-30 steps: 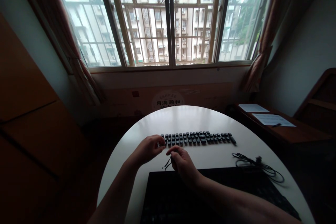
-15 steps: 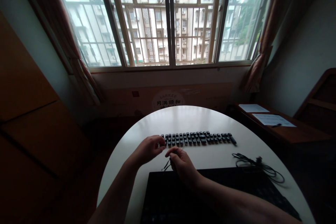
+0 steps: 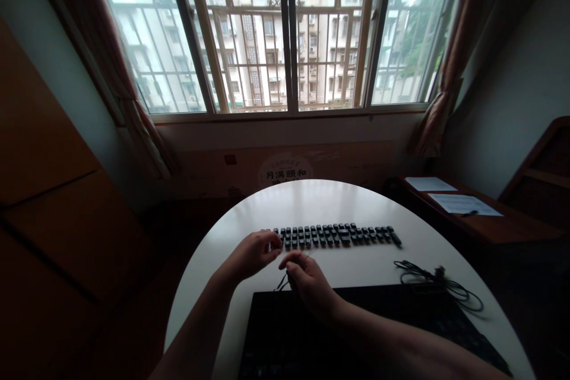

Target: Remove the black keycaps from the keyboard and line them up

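Note:
A round white table [image 3: 356, 205] carries rows of loose black keycaps [image 3: 336, 234] and, nearer to me, a black keyboard base [image 3: 356, 338]. My left hand [image 3: 252, 254] is curled at the left end of the keycap rows, fingertips pinched on a keycap there. My right hand [image 3: 307, 282] is closed over the keyboard's far left corner, gripping a thin wire keycap puller [image 3: 283, 278] whose dark prongs stick out to the left.
A coiled black cable [image 3: 439, 282] lies on the table at the right. Behind is a barred window [image 3: 285, 29] with curtains. A low wooden desk [image 3: 481, 219] with papers stands at the right, a wooden cabinet [image 3: 53, 202] at the left.
Both hands have shifted only slightly; the right hand has edged a little toward the left hand and the keycap rows.

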`<state>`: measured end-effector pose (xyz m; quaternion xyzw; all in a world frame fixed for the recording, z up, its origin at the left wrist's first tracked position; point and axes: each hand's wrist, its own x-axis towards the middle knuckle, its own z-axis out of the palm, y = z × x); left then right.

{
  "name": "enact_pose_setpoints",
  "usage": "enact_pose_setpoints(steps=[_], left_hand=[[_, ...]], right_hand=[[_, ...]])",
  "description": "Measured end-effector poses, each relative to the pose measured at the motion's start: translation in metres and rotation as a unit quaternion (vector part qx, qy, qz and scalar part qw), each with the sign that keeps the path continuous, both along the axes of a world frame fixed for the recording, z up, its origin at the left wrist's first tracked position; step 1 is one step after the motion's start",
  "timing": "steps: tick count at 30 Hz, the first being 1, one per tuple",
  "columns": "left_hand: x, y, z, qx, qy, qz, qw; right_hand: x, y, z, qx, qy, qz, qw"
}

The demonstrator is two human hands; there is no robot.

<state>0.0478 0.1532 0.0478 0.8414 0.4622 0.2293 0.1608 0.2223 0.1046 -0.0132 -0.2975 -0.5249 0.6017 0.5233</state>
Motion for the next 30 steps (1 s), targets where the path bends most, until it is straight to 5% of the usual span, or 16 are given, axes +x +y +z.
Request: enact_pose_setpoints(steps=[30], left_hand=[[0.0052, -0.001, -0.0047, -0.022, 0.012, -0.003, 1.0]], right_hand=[[0.0018, -0.0046, 0.001, 0.036, -0.04, 0.025, 0.998]])
